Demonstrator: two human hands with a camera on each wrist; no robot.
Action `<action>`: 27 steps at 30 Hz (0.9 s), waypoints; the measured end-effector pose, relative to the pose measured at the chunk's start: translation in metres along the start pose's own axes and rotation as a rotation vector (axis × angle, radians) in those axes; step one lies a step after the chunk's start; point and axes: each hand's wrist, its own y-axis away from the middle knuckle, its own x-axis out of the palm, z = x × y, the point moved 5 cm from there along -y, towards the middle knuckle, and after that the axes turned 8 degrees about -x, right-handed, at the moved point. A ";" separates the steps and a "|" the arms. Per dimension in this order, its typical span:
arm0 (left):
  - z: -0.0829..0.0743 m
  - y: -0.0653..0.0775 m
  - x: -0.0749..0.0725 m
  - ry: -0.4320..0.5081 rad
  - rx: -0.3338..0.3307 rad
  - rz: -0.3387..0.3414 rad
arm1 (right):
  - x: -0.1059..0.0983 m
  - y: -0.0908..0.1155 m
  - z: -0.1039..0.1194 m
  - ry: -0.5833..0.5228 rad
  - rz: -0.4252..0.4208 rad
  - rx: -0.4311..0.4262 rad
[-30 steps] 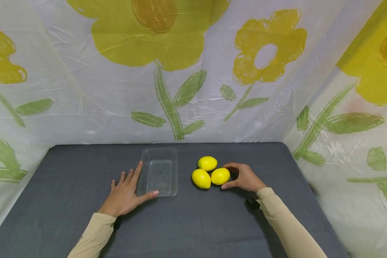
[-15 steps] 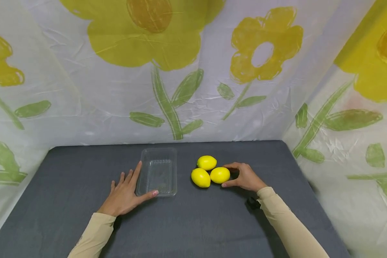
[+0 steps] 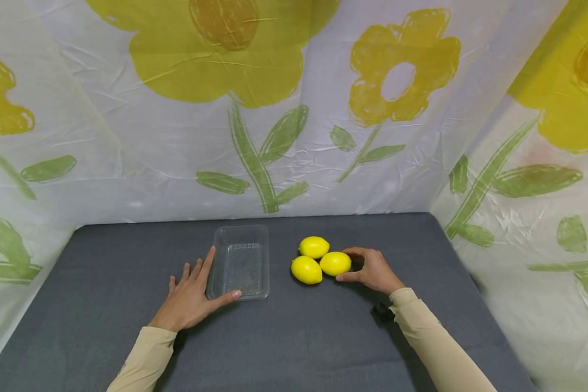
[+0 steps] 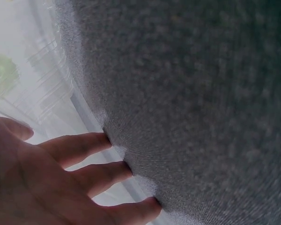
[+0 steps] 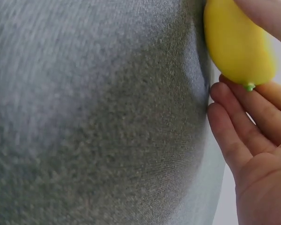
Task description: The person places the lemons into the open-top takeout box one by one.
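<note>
1. While flat on grey table cloth [image 3: 294, 337], left hand [image 3: 192, 296] rests palm down w/ fingers straight and spread, touching clear plastic tray [image 3: 240, 261]: index along tray's left edge, thumb tip at its near rim.
2. Grips nothing w/ that hand; left wrist view agrees: straight fingers [image 4: 79, 147] lying on cloth, tray rim blurred beside them.
3. Sits empty, tray, long side running away from the person, just left of the lemons, not touching them.
4. Curls round nearest-right lemon [image 3: 335, 263] w/ right hand [image 3: 372, 270], to right of tray: thumb at lemon's near side, fingers over its far side and end.
5. Shows same in right wrist view: held lemon [image 5: 238, 44] pinched between fingers above and fingers [image 5: 234, 126] below its green-tipped end, close to cloth; cannot tell whether lifted or resting.
6. Lie clustered, three lemons, right of tray: front-left lemon [image 3: 306, 270] nearest tray, back lemon [image 3: 314, 247] behind, held one to the right; all look to be touching or nearly so.
7. Hangs behind and to the right of tray, wrinkled white sheet w/ yellow flowers [image 3: 255, 81].
8. Cover both forearms, beige sleeves [image 3: 431, 337].
</note>
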 end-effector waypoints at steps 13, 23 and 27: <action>-0.001 0.001 -0.001 0.003 0.001 0.008 | 0.002 0.003 0.000 0.008 -0.032 -0.023; 0.000 0.002 0.000 0.000 -0.003 0.001 | 0.002 0.005 -0.001 -0.019 -0.089 -0.014; 0.001 0.001 0.000 0.003 -0.004 -0.001 | 0.002 0.005 0.001 -0.035 -0.105 -0.014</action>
